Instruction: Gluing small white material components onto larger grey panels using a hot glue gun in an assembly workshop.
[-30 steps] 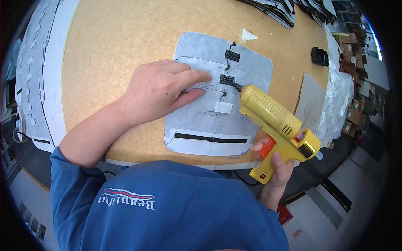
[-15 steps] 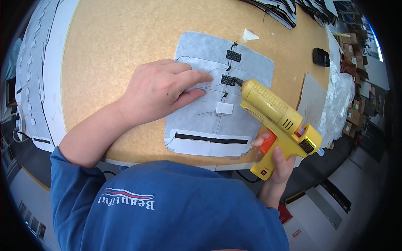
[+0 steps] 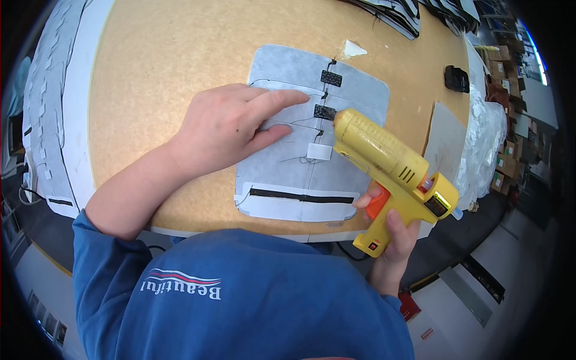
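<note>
A grey felt sheet (image 3: 360, 90) lies on the tan worktable (image 3: 168, 54), with thin wires, two small black mesh patches (image 3: 330, 78), a white patch (image 3: 319, 152) and a black strip (image 3: 300, 196) near its front edge. My left hand (image 3: 231, 129) presses flat on the sheet, fingers pointing toward the lower black patch. My right hand (image 3: 393, 231) grips a yellow glue gun (image 3: 390, 162) with an orange trigger; its nozzle touches the sheet beside the lower black patch.
A small black device (image 3: 456, 78) and a grey sheet (image 3: 443, 141) lie at the table's right side, with crinkled white plastic (image 3: 483, 144) beyond. Dark pieces are stacked at the far edge (image 3: 390, 12). A white padded strip (image 3: 51, 108) runs along the left.
The glue gun has moved up and left across the sheet, from near the white patch to the lower black patch. My left hand has stayed pressed in place.
</note>
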The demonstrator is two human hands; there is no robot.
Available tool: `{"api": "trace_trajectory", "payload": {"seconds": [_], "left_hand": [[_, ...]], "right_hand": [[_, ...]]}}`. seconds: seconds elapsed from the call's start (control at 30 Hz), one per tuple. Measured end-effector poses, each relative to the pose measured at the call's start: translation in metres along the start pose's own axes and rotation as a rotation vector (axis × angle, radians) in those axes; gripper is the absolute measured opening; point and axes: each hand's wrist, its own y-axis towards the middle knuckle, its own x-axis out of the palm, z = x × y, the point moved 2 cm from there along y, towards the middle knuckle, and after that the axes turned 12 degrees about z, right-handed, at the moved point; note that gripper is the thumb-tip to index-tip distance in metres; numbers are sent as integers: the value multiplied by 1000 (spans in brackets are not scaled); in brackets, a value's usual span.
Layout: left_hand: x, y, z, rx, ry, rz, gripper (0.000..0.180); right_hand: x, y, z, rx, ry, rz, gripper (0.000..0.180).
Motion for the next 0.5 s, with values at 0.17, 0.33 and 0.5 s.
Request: {"api": "trace_trajectory", "payload": {"seconds": [0.17,0.33,0.5], "left_hand": [[0,0,-1,-6,-8,-8,46],[1,-1,-1,1,5,-7,45],[0,0,0,-31,-29,1,44]], "right_hand": [[2,4,2,3,-14,-17,54],[-5,-5,4,13,-58,-41,53],[-18,-11,2,25,-99,44,53]]}}
